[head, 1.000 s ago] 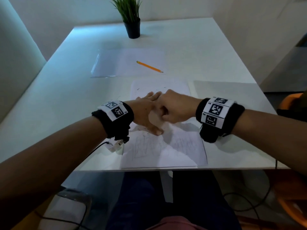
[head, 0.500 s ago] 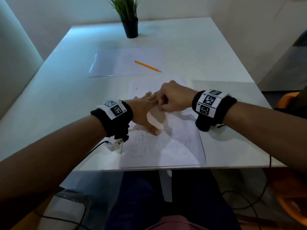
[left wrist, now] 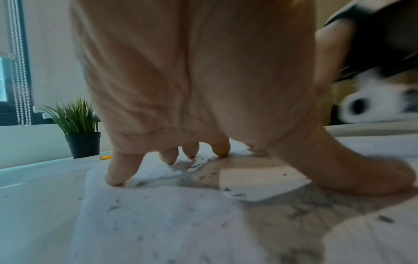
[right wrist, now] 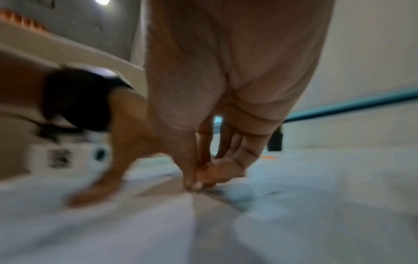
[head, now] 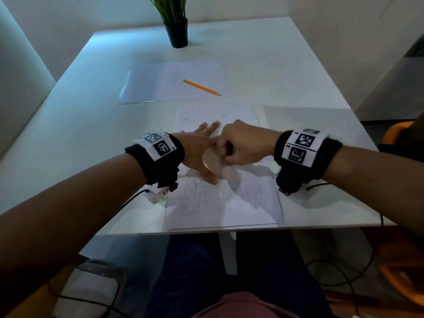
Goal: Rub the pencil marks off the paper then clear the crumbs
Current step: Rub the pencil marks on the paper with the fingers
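Observation:
A white sheet of paper (head: 229,203) with faint pencil scribbles lies at the table's near edge. My left hand (head: 199,150) rests on it with fingers spread and straight, fingertips (left wrist: 115,178) pressing the sheet flat. Dark eraser crumbs (left wrist: 203,176) are scattered over the paper around that hand. My right hand (head: 238,145) is curled just right of the left one, above its thumb. Its fingertips (right wrist: 192,182) pinch a small pale eraser against the paper. The eraser is almost wholly hidden, and the right wrist view is blurred by motion.
An orange pencil (head: 202,87) lies on a clear plastic sleeve (head: 160,86) further back. A potted plant (head: 176,31) stands at the far edge. Another pale sheet (head: 309,120) lies to the right. The table's front edge (head: 321,224) is close, and a cable trails off my left wrist.
My right hand slid away up the sheet, then came back toward me, rubbing. The left hand stayed pressed on the paper.

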